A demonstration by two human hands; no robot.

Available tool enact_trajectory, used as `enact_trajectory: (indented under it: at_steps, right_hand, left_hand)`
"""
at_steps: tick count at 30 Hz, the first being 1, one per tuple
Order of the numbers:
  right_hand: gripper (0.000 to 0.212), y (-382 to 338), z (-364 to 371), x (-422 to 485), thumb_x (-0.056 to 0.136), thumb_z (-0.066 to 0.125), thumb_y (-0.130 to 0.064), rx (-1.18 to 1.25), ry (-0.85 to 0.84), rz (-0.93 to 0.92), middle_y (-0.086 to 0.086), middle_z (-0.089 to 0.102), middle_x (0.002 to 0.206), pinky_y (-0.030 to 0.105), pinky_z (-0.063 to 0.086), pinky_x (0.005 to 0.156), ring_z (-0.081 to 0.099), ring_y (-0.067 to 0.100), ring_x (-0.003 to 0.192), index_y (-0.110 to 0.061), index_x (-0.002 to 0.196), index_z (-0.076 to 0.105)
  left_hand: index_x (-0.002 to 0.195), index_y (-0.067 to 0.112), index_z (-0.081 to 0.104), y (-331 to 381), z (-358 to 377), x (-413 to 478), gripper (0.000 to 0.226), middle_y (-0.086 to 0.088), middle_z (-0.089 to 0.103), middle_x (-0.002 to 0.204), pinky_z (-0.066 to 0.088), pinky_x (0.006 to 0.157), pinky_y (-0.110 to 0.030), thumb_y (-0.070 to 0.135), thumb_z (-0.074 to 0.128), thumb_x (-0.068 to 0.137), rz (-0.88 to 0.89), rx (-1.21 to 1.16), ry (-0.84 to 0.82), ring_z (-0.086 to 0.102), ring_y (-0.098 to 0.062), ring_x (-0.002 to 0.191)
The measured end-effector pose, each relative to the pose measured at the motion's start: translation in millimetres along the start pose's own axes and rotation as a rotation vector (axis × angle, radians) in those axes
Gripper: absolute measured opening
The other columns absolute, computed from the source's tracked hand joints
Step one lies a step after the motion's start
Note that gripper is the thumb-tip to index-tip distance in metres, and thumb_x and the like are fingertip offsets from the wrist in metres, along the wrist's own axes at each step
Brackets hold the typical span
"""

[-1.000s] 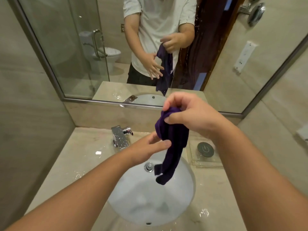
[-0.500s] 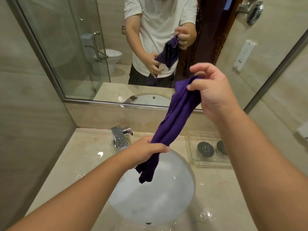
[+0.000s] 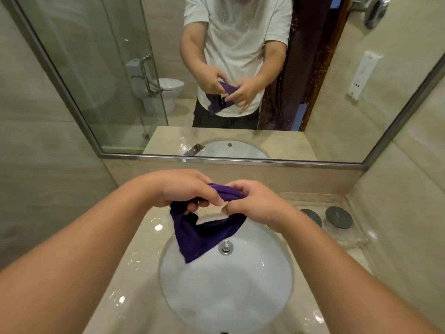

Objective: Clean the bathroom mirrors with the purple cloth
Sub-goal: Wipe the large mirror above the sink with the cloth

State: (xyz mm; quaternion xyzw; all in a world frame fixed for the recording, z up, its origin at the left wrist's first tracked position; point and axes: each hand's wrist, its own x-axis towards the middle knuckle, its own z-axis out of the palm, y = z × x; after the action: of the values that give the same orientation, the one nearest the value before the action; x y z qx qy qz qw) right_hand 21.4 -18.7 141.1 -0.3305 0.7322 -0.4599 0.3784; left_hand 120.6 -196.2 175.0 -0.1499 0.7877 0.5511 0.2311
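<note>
Holding the purple cloth (image 3: 204,235) between them, the two hands are close together above the sink (image 3: 228,285). The left hand (image 3: 183,189) has its fingers curled around one bunched end of the cloth. The right hand (image 3: 252,201) pinches the other end with thumb and bent fingers. The middle part of the cloth hangs down in a fold, and its lowest corner points over the basin, near the drain (image 3: 225,247). The mirror (image 3: 120,68) is on the wall behind the sink, apart from the cloth, and has water drops on its right part. On the wet counter (image 3: 134,249), two round dark discs (image 3: 339,217) lie at the right.
</note>
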Motion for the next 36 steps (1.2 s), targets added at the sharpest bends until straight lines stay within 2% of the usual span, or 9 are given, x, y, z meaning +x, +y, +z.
enact_trajectory:
  at_steps: [2,6,11,15,19,23,28,32,36]
  right_hand:
    - [0.022,-6.6,-5.5,4.7,0.075,0.079,-0.001,-0.052,0.032,0.001,-0.001,0.067,0.072,0.028,0.046,0.068,0.058,0.011,0.065,-0.009,0.094,0.072]
    - [0.020,-24.3,-4.6,9.6,0.072,0.083,-0.007,-0.126,-0.041,-0.024,-0.003,0.067,0.070,0.028,0.049,0.065,0.060,0.013,0.064,-0.020,0.081,0.071]
    - [0.022,-41.1,-1.2,17.1,0.075,0.077,0.003,-0.010,-0.079,-0.036,0.009,0.069,0.084,0.036,0.052,0.072,0.063,0.021,0.076,-0.004,0.094,0.069]
    - [0.018,-51.8,-12.3,24.7,0.079,0.074,0.000,0.114,-0.073,-0.053,0.007,0.069,0.086,0.037,0.053,0.077,0.065,0.018,0.080,-0.012,0.093,0.069]
    - [0.017,-53.1,-36.7,37.0,0.080,0.078,-0.018,0.107,0.178,0.006,-0.003,0.069,0.087,0.038,0.045,0.082,0.059,0.013,0.089,-0.013,0.095,0.072]
    - [0.026,-35.8,-42.5,44.9,0.078,0.082,-0.028,-0.018,0.245,0.202,-0.002,0.064,0.081,0.028,0.048,0.062,0.051,0.012,0.072,-0.015,0.099,0.075]
    - [0.016,-4.0,-4.7,47.1,0.077,0.081,-0.015,-0.092,0.365,0.132,-0.005,0.062,0.071,0.017,0.045,0.053,0.055,0.004,0.061,-0.021,0.089,0.074]
    - [0.027,11.9,40.3,17.3,0.076,0.076,-0.011,-0.430,0.209,-0.129,-0.008,0.056,0.081,0.020,0.048,0.068,0.055,0.003,0.069,-0.031,0.094,0.072]
    - [0.045,17.4,63.9,-15.6,0.071,0.067,-0.008,-0.523,0.037,-0.223,-0.005,0.061,0.095,0.028,0.050,0.086,0.058,0.011,0.089,-0.024,0.113,0.075]
  left_hand:
    - [0.087,0.019,0.070,-13.6,-8.5,-3.1,0.027,-0.001,0.059,0.072,0.046,0.058,-0.028,0.029,0.082,0.065,-0.062,0.033,-0.018,0.054,-0.017,0.059]
    - [0.104,0.033,0.067,-44.9,3.7,7.7,0.047,0.003,0.067,0.091,0.055,0.084,-0.038,0.025,0.087,0.062,-0.035,0.024,0.039,0.066,-0.014,0.083]
    - [0.122,0.057,0.054,-60.2,27.8,31.4,0.085,-0.008,0.040,0.151,0.037,0.113,-0.050,0.027,0.094,0.053,0.326,-0.084,0.306,0.038,-0.023,0.142]
    - [0.111,0.026,0.068,-72.6,38.1,37.4,0.056,-0.006,0.072,0.114,0.054,0.087,-0.035,0.027,0.090,0.060,0.340,-0.364,0.246,0.067,-0.021,0.106]
    - [0.086,0.023,0.071,-83.2,55.3,35.4,0.028,-0.006,0.073,0.087,0.048,0.059,-0.026,0.033,0.083,0.063,0.229,-0.484,0.263,0.069,-0.025,0.078]
    - [0.098,0.008,0.064,-95.0,73.2,39.8,0.037,-0.012,0.066,0.082,0.058,0.076,-0.047,0.025,0.080,0.069,-0.021,-0.853,0.166,0.065,-0.027,0.072]
    - [0.124,-0.002,0.066,-102.8,71.3,40.7,0.063,-0.030,0.056,0.135,0.052,0.092,-0.055,0.046,0.070,0.082,-0.209,-1.288,-0.074,0.060,-0.045,0.117]
    - [0.115,0.001,0.073,-103.7,57.5,43.7,0.085,-0.023,0.064,0.128,0.046,0.104,-0.055,0.074,0.069,0.072,-0.163,-1.439,-0.105,0.062,-0.045,0.116]
    - [0.085,0.006,0.079,-107.3,45.1,46.1,0.047,-0.016,0.074,0.094,0.061,0.078,-0.043,0.051,0.081,0.070,-0.179,-1.342,-0.063,0.073,-0.032,0.084]
